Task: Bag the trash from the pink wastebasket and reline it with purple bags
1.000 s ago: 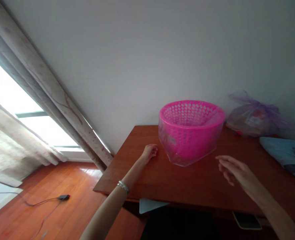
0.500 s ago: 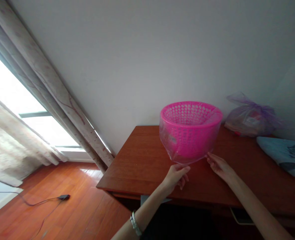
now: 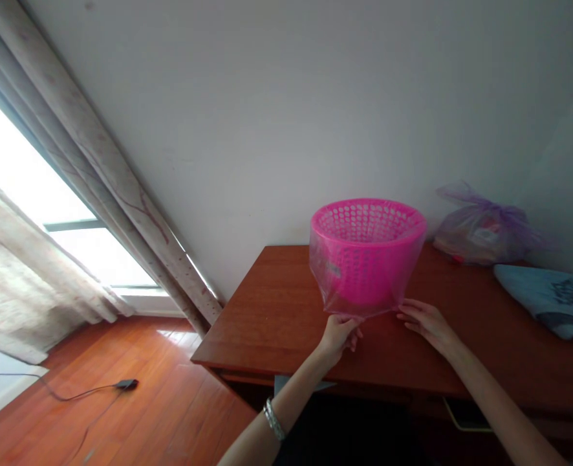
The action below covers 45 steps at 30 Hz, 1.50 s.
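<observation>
A pink basket (image 3: 368, 272) with rows of holes stands upright on the brown desk (image 3: 271, 310). A thin clear plastic bag (image 3: 335, 294) is drawn around its outside and over the rim, its lower edge hanging toward me. My left hand (image 3: 339, 335) pinches that edge in front of the basket, thumb over curled fingers. At the bag's lower right corner, my right hand (image 3: 425, 323) grips the film between thumb and fingers.
A tied purple plastic bag (image 3: 485, 236) with things inside lies at the back right, and a light blue packet (image 3: 551, 294) is in front of it. Curtains (image 3: 116, 175) hang at the left. A black adapter (image 3: 127, 384) with cables lies on the floor.
The bag's lower edge is pulled a little straighter between my hands. My left hand's thumb has closed in on the film. The basket's rim looks slightly narrower at the right.
</observation>
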### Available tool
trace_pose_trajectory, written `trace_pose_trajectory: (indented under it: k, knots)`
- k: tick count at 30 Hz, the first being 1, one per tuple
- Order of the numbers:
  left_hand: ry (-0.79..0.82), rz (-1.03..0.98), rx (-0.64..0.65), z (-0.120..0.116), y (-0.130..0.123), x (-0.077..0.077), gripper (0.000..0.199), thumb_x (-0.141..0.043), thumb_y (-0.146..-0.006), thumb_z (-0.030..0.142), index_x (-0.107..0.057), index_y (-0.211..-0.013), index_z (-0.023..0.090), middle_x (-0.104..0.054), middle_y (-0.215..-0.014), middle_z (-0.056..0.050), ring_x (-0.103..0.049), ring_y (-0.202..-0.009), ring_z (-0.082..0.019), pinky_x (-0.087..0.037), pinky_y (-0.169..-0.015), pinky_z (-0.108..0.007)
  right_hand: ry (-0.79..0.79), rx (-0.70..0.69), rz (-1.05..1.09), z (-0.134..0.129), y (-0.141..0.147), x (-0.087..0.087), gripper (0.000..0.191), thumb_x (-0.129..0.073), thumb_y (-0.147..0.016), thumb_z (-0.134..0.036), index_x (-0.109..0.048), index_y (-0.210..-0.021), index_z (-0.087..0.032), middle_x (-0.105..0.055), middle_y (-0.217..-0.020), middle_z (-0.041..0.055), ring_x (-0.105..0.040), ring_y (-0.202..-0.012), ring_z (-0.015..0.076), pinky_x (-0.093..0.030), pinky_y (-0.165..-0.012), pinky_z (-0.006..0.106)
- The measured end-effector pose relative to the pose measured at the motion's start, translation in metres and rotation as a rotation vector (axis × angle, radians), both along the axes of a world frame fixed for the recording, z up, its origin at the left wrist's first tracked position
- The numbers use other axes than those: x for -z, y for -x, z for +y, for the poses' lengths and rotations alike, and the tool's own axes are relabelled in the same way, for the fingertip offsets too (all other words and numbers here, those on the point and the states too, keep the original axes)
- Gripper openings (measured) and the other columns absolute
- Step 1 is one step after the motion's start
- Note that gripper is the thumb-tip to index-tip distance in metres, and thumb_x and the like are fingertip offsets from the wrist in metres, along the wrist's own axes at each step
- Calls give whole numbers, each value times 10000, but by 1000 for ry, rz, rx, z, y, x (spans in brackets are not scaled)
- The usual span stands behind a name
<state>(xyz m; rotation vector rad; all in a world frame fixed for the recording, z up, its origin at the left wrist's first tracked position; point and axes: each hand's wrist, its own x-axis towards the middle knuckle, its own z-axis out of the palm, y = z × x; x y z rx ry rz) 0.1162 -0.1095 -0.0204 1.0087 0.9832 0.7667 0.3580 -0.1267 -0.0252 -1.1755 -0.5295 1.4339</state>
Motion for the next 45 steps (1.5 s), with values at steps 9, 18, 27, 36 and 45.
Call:
trace_pose_trajectory:
  k: [9, 18, 27, 36, 45]
  knots:
    - [111, -492, -151, 10, 27, -2, 208, -584, -599, 110, -653, -796, 103, -708, -906, -116, -674, -840, -200, -513, -790, -312, -1, -136, 391, -15, 4, -19, 80, -583, -797, -223, -660, -779, -211, -676, -1129, 73, -635, -1094, 245, -510, -981, 391]
    - [340, -965, -113, 3, 36, -19, 325, -532, -678, 165, -666, -971, 125, -708, -1049, -117, -596, -1151, -273, -405, -1009, -389, -13, -73, 593, -28, 32, -50, 73, -602, -753, -232, -672, -765, -250, -703, -1040, 27, -630, -1104, 195, -517, -986, 369]
    - [162, -908, 287, -13, 14, -80, 623, -499, -634, 180, -545, -1254, 165, -596, -1298, -154, -570, -1180, -325, -329, -1049, -468, -65, 16, 642, -32, 42, -105, 154, -599, -758, -89, -652, -843, -206, -690, -751, -21, -666, -674, 90, -579, -666, 198]
    - [-84, -728, 310, 11, 27, -130, 857, -479, -576, 236, -363, -1425, 231, -549, -1359, -132, -601, -1119, -301, -380, -994, -476, -227, 147, 642, -34, 43, -165, 408, -437, -793, -105, -562, -1180, -141, -673, -1100, 108, -634, -1094, 186, -573, -904, 318]
    - [-185, -545, 290, 26, 35, -155, 756, -469, -663, 223, -383, -1414, 259, -549, -1355, -119, -648, -736, -155, -483, -794, -364, -450, 102, 543, -29, 38, -176, 638, -430, -711, -179, -441, -1344, -98, -553, -1320, 159, -516, -1263, 228, -487, -1039, 388]
